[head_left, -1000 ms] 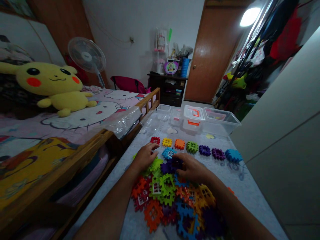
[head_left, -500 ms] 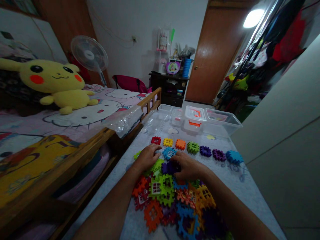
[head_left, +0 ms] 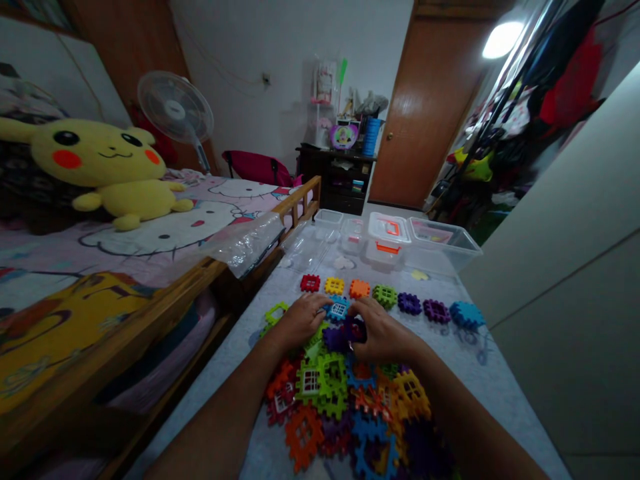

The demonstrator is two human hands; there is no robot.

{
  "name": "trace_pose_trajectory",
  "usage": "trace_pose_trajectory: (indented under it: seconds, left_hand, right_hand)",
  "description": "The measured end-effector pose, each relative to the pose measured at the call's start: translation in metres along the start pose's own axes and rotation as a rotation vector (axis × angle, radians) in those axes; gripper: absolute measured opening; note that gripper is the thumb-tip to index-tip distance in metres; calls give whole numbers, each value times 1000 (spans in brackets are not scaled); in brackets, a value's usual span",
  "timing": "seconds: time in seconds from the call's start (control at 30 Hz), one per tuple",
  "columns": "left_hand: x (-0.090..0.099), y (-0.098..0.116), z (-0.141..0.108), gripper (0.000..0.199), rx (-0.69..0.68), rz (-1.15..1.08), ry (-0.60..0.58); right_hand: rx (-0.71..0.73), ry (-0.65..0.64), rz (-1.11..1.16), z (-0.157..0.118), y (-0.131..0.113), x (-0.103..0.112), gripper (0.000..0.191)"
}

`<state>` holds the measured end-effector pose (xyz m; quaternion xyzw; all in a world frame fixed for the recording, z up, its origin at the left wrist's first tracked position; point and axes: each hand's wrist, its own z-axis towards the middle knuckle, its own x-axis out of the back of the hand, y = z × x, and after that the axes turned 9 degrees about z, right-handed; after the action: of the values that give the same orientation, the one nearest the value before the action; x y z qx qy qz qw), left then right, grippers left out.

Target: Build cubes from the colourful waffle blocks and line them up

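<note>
My right hand (head_left: 383,333) grips a dark purple toothed building block (head_left: 357,329) between thumb and fingers, over the near pile. My left hand (head_left: 303,321) is open, its fingers stretched toward a blue building block with a white window (head_left: 339,309); whether they touch it I cannot tell. Beneath and in front of the hands lies a heap of toothed blocks, among them a green block with a white window (head_left: 310,381), an orange block (head_left: 304,437) and a yellow block (head_left: 411,393). Left of my left hand rests a lime green block (head_left: 275,312).
Beyond the hands runs a row of blocks, from a red block (head_left: 311,283) to a blue block (head_left: 467,314). Clear plastic boxes, one with an orange-handled lid (head_left: 389,230), stand at the table's far end. A wooden bed rail (head_left: 200,277) borders the left side.
My left hand has shifted slightly right, toward the blue block, uncovering more of the lime green block. The purple block in my right hand is now raised and tilted more. The view has shifted slightly.
</note>
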<state>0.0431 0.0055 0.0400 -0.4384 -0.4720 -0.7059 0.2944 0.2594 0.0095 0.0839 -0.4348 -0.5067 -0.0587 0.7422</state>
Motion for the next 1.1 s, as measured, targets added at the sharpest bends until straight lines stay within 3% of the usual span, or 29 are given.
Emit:
trace_pose_trajectory:
  seconds: [0.2,0.37,0.57,0.8,1.1]
  left_hand:
    - [1,-1,0,32,5,13,-41]
    - [-2,-5,1,34,10,5,-66]
    - [-1,-4,1,35,21,-11,-65]
    - [3,-2,0,36,19,7,-71]
    - [5,1,-1,38,45,16,-79]
  right_hand:
    - [-7,86,95,-23,5,19,41]
    - [-93,102,85,-46,19,33,41]
    - [-261,107,-114,-72,52,49,36]
    - [-413,55,-220,-92,86,44,46]
    - [-406,126,-136,-104,93,48,52]
